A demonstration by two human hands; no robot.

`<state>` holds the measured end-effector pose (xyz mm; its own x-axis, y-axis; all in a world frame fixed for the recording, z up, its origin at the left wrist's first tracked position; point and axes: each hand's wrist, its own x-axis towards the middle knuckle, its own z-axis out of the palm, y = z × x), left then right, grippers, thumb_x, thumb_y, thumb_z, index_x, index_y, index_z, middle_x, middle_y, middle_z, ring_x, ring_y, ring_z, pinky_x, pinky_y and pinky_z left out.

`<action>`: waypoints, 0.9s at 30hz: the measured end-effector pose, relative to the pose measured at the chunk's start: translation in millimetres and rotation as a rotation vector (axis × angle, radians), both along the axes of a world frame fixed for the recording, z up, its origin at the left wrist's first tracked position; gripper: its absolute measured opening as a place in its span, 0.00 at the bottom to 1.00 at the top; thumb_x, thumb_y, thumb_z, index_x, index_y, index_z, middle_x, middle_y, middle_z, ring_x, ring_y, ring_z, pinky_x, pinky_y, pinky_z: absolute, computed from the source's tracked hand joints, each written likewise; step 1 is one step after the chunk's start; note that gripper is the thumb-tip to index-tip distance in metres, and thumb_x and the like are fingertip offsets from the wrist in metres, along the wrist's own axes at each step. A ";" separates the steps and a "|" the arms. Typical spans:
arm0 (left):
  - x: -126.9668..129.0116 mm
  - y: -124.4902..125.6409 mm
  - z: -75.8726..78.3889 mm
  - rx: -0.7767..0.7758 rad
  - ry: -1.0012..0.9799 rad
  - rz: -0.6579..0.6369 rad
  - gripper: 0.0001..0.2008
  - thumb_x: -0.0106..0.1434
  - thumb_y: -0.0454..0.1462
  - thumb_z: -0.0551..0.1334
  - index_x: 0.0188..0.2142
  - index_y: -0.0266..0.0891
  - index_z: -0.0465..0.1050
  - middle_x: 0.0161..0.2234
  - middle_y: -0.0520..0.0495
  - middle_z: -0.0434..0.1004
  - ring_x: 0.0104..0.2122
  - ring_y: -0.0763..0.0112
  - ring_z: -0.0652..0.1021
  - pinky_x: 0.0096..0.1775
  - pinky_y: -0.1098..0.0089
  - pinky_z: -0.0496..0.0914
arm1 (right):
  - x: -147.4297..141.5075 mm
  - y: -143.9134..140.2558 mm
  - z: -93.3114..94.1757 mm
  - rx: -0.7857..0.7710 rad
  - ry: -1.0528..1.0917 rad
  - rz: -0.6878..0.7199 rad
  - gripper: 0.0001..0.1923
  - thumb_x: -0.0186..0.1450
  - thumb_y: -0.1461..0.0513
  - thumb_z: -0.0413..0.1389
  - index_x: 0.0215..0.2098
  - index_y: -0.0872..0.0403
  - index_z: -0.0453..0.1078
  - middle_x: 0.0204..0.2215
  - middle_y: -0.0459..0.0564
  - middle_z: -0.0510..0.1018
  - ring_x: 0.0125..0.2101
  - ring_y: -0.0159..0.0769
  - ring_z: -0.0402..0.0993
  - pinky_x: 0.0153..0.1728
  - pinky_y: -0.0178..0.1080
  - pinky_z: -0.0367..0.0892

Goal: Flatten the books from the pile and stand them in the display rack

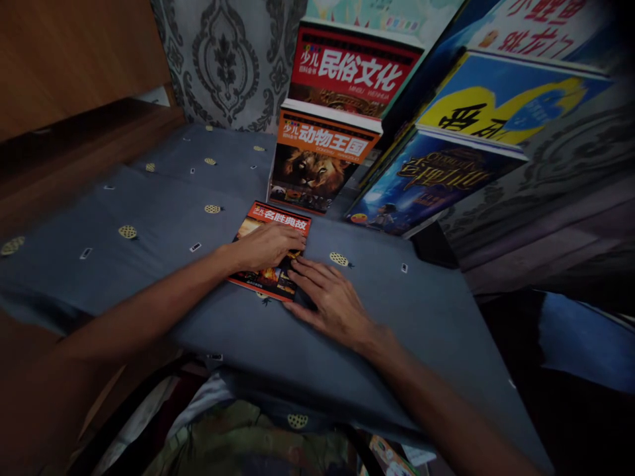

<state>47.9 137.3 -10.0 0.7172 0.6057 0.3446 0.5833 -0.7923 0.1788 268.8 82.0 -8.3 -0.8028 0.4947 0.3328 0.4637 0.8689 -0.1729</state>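
Note:
A red-and-orange book (255, 277) with white Chinese characters and pictures on its cover lies flat on the cloth-covered table (163, 192). My left hand (270, 246) rests across the middle of its cover, fingers stretched toward the right edge. Along the book's right edge lies my right hand (330, 297), fingers extended, its fingertips touching the cover's lower right and its thumb near the bottom corner. Neither hand is wrapped around anything. Just beyond the book stands another one with a lion cover (312, 168).
Behind the lion book stands a red book (347, 76). To the right lean a dark blue book (421, 175) and a blue-and-yellow book (506, 99). Patterned wallpaper (225, 59) rises behind the table, and a wooden cabinet (74, 59) stands at the upper left.

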 end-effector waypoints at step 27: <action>3.9 -5.5 4.9 -0.042 0.065 0.062 0.19 0.67 0.27 0.53 0.52 0.43 0.76 0.58 0.45 0.77 0.59 0.66 0.74 0.60 0.59 0.63 | 15.9 -1.5 -5.0 -0.014 0.080 -0.019 0.17 0.72 0.62 0.52 0.57 0.55 0.73 0.55 0.59 0.78 0.58 0.49 0.73 0.56 0.53 0.74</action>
<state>51.7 131.8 -5.1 0.6983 0.6624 0.2713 0.6422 -0.7472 0.1714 284.7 80.5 -13.2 -0.7642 0.5147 0.3887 0.4644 0.8573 -0.2221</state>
